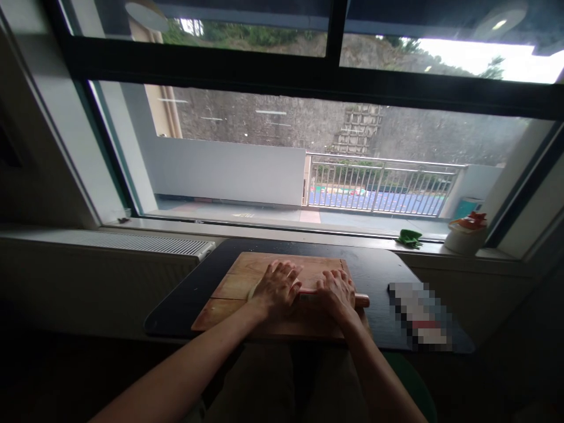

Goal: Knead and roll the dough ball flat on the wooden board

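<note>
A wooden rolling pin [362,301] lies crosswise on a wooden cutting board [224,291], its right end sticking out past my right hand. My left hand [278,285] rests palm down over the pin's left part, fingers stretched forward and a little apart. Likewise flat on top of the pin, my right hand [337,289] has its fingers extended toward the window. Between the two hands a short stretch of the pin shows. A pale edge peeks out left of my left hand; I cannot tell what it is. Whatever lies under the palms is hidden.
The board sits on a black table [180,305] with rounded corners. A blurred-out flat object [418,317] lies at the right. Behind, the windowsill [335,238] carries a green item [409,237] and a pale pot [465,239]. A radiator [145,242] stands left.
</note>
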A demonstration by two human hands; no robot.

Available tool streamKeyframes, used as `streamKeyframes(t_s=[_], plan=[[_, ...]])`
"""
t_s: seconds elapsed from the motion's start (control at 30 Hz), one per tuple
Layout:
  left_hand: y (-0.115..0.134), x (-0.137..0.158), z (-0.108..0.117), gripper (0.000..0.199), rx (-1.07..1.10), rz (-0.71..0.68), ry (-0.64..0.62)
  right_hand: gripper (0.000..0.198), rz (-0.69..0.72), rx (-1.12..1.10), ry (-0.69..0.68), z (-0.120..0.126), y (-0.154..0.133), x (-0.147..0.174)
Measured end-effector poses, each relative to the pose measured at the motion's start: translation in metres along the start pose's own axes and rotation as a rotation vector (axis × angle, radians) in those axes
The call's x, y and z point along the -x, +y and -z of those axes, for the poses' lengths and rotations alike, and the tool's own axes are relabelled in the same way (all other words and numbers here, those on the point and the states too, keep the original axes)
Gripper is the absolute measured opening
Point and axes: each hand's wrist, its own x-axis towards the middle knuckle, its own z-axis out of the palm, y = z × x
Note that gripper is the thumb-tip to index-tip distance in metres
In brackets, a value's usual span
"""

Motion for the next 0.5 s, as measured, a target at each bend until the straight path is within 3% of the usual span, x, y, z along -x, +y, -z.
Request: streamKeyframes(t_s=[0.27, 0.5], plan=[[-0.010, -0.024, -0.021, 0.042, -0.039, 0.098, 0.034, 0.034, -0.027, 0.006, -0.027, -0.005, 0.000, -0.021], [-0.044, -0.075, -0.051, 0.055, 0.025, 0.251, -0.331, 0.038, -0.066, -0.017, -0.144, -0.014, 0.005, -0.053]])
